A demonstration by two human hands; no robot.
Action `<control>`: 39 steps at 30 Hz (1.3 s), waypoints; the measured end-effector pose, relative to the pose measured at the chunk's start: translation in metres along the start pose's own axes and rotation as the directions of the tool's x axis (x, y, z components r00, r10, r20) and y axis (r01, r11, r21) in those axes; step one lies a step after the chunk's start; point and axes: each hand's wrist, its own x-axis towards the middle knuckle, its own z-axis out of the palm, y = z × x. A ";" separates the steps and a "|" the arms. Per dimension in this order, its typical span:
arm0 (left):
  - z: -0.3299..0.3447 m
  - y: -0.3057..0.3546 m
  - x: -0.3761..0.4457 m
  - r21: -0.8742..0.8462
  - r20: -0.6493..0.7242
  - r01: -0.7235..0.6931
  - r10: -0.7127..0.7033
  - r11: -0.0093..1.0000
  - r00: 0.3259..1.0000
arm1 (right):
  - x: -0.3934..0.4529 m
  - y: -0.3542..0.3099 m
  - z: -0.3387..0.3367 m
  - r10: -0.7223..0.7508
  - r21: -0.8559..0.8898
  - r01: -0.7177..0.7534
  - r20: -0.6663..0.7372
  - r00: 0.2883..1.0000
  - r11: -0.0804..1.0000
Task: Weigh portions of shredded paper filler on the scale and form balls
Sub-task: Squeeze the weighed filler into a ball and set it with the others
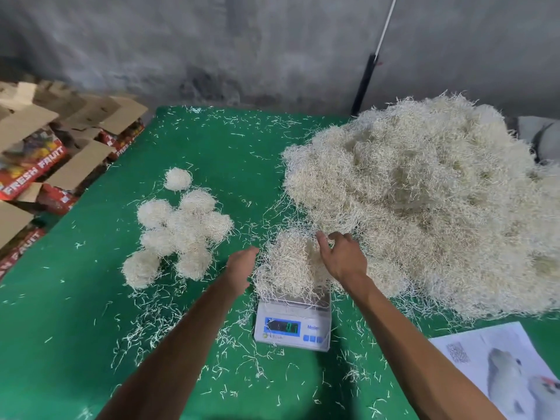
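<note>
- A portion of shredded paper (291, 265) sits heaped on the scale (292, 324), right beside the big pile (424, 207)
- Right hand (342, 256) rests loosely on the heap, gripping nothing that I can see; left hand (242, 263) hovers beside it, fingers relaxed
- Risk: hand pressure or strands bridging to the pile could skew the reading; loose shreds may spill onto the desk (91, 328)

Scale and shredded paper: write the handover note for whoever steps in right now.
Left hand: open, beside the portion heaped on the scale.
Right hand: fingers curled, on top of the portion; grip unclear.
Display unreadable from here.
Big pile of filler lies to the right; finished balls, about eight, sit on the green table to the left.
Left to do: trim the portion to weight, ball it, repeat.
</note>
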 end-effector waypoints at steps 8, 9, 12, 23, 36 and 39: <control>0.002 -0.007 0.002 0.122 0.011 -0.197 0.197 0.973 0.980 | -0.003 0.006 0.016 0.015 0.019 -0.017 0.082 0.996 1.000; 0.002 -0.007 0.002 0.127 0.006 -0.199 0.200 0.972 0.980 | -0.003 0.007 0.017 0.014 0.023 -0.016 0.084 0.996 1.000; 0.001 -0.007 0.003 0.137 0.003 -0.211 0.213 0.968 0.977 | -0.004 0.007 0.020 0.011 0.032 -0.014 0.086 0.996 0.999; 0.000 -0.009 0.007 0.195 0.018 -0.235 0.236 0.952 0.971 | 0.004 0.012 0.030 0.019 0.060 -0.024 0.073 0.997 0.998; 0.019 -0.018 0.004 0.002 0.200 -0.047 0.046 0.999 0.979 | -0.023 -0.027 0.081 -0.181 0.332 0.071 0.316 0.931 0.941; 0.011 -0.020 0.009 -0.151 0.074 -0.110 0.122 0.982 0.990 | -0.017 -0.028 0.070 -0.129 0.569 -0.092 0.338 0.932 0.817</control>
